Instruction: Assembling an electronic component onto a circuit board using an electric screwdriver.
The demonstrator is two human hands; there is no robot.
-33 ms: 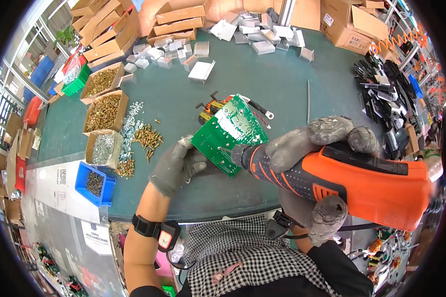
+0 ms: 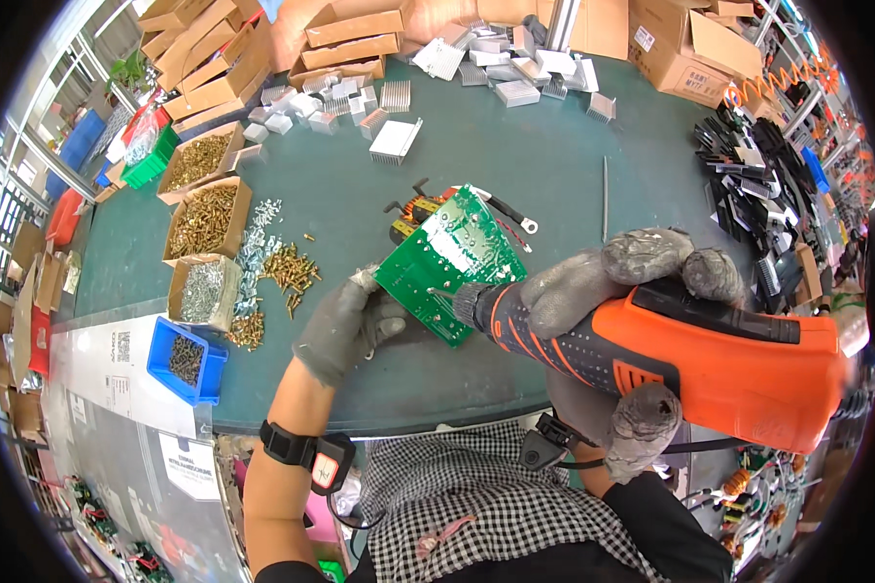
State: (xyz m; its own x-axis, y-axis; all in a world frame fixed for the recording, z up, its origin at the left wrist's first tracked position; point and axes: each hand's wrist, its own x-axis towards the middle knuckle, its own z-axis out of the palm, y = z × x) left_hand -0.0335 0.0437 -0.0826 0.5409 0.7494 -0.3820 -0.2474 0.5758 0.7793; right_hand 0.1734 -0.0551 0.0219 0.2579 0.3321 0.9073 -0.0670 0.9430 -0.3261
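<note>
A green circuit board (image 2: 447, 257) is tilted above the table, its soldered face up. My gloved left hand (image 2: 345, 328) pinches the board's left corner. In my gloved right hand (image 2: 603, 291) is an orange and black electric screwdriver (image 2: 739, 364), held level with its bit (image 2: 441, 292) against the board's lower part. Whether the bit sits on a screw cannot be made out. Behind the board, parts with black and yellow bodies (image 2: 413, 212) and a cable with a ring terminal (image 2: 510, 214) stick out; the rest of them is hidden.
On the left stand cardboard boxes of brass screws (image 2: 204, 222), loose screws (image 2: 290, 272) and a blue bin (image 2: 187, 360). Silver heat sinks (image 2: 396, 141) lie at the back. Black parts (image 2: 763, 185) are heaped at right, near a thin metal rod (image 2: 605, 199).
</note>
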